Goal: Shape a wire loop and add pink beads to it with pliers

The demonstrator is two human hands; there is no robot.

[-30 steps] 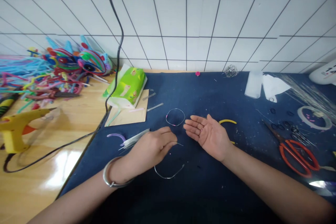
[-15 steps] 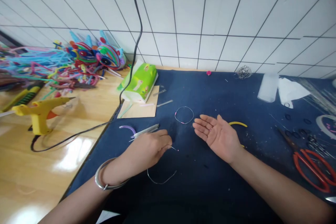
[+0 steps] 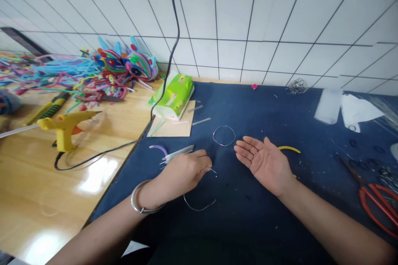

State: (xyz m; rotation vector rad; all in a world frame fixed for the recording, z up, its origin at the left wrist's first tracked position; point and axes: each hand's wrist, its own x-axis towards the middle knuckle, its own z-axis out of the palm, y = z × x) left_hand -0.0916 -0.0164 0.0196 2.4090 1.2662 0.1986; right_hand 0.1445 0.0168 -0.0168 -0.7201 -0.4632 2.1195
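Fingers pinched, my left hand holds a thin wire whose tip points right. A tiny pink bead is just below that tip. From under the hand a curved wire end extends over the dark blue mat. My right hand is palm up with its fingers extended, and small pink beads rest at the base of the fingers. Between and beyond the hands lies a thin wire ring with a few pink beads on it.
Scissors with red handles lie right, near dark rings. Yellow curved pieces are partly behind my right hand. Thin strips lie beyond my left hand. A green tissue pack, yellow glue gun and black cable are left.
The view has shifted slightly left, so things appear farther right. The small bead now shows slightly below the wire tip in my left hand. Both hands keep nearly the same pose.
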